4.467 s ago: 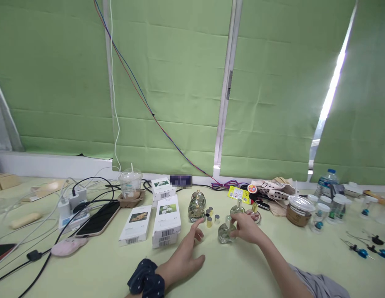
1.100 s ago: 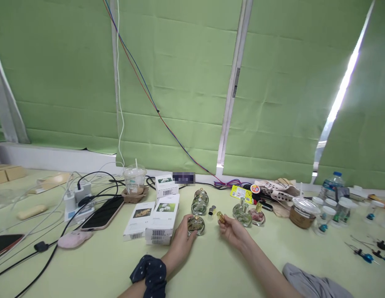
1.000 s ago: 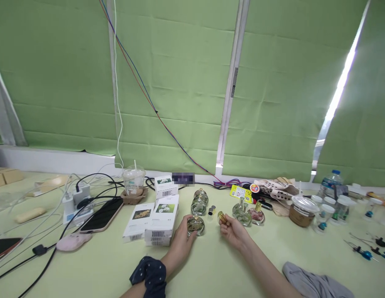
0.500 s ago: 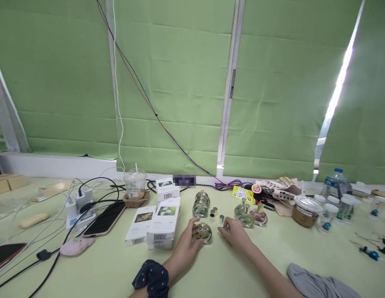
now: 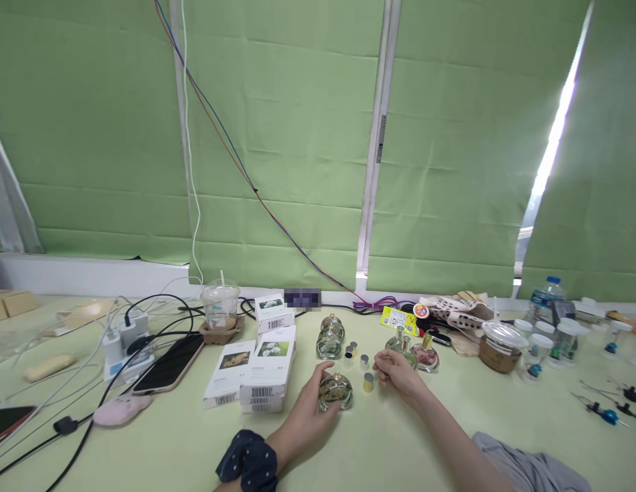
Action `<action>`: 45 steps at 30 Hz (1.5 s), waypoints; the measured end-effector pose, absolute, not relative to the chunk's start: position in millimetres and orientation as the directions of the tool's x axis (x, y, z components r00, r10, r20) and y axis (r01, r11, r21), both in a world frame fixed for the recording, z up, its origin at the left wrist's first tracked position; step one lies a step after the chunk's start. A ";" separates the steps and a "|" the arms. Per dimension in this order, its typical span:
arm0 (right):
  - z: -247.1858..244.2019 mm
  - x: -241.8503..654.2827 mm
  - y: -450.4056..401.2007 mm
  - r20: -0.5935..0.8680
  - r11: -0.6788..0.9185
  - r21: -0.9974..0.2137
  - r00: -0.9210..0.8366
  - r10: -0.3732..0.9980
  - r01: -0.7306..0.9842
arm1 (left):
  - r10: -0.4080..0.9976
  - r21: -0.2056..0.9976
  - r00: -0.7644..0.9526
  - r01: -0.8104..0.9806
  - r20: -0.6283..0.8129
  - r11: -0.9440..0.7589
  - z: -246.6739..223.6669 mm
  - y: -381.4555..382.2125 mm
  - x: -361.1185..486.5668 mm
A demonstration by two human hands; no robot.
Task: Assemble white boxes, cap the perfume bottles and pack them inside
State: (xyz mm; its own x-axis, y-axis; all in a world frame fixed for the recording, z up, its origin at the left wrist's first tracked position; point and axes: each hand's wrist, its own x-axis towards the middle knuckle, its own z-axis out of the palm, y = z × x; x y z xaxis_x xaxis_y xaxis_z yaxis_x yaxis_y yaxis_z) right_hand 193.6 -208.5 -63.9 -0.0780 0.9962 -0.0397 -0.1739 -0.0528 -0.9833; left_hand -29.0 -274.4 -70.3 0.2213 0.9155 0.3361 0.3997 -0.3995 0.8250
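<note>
My left hand (image 5: 310,410) is wrapped round a round glass perfume bottle (image 5: 337,392) with a gold-coloured neck, standing on the table. To its right a small gold and silver cap (image 5: 368,382) stands by itself. My right hand (image 5: 397,374) hovers just right of that cap, fingertips drawn together, and I see nothing in them. Further back are a silver cap (image 5: 364,361) and a few more small caps (image 5: 350,351). Behind them stand similar round bottles (image 5: 329,342). Green glass bottles (image 5: 400,343) and a pinkish bottle (image 5: 425,357) are beyond my right hand, partly covered by it.
White flower-printed boxes (image 5: 269,369), a phone (image 5: 169,364), a power strip (image 5: 127,345) with cables and a plastic cup (image 5: 220,304) are on the left. A lidded brown tub (image 5: 501,347), clear jars (image 5: 538,355) and grey cloth (image 5: 528,465) lie right.
My right hand has let go of the small cap, which now stands in view, and drawn back slightly to the right. My left hand stays round the bottle. The view shifted slightly.
</note>
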 end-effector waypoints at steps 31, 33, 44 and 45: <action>-50.5 139.3 -246.6 0.508 0.555 -0.828 -0.311 0.803 0.080 | 0.792 0.700 0.363 0.377 0.491 -0.607 -74.9 -275.8 -33.6; -50.6 140.5 -246.9 0.541 0.607 -0.785 -0.337 0.770 0.124 | 0.782 0.685 0.369 0.382 0.503 -0.620 -75.1 -276.1 -33.9; -51.3 144.5 -249.5 0.577 0.714 -0.641 -0.437 0.690 0.281 | 0.773 0.671 0.374 0.387 0.513 -0.633 -75.6 -276.0 -33.5; -51.4 144.7 -249.2 0.578 0.718 -0.634 -0.442 0.686 0.286 | 0.772 0.671 0.373 0.385 0.515 -0.633 -75.6 -275.9 -33.6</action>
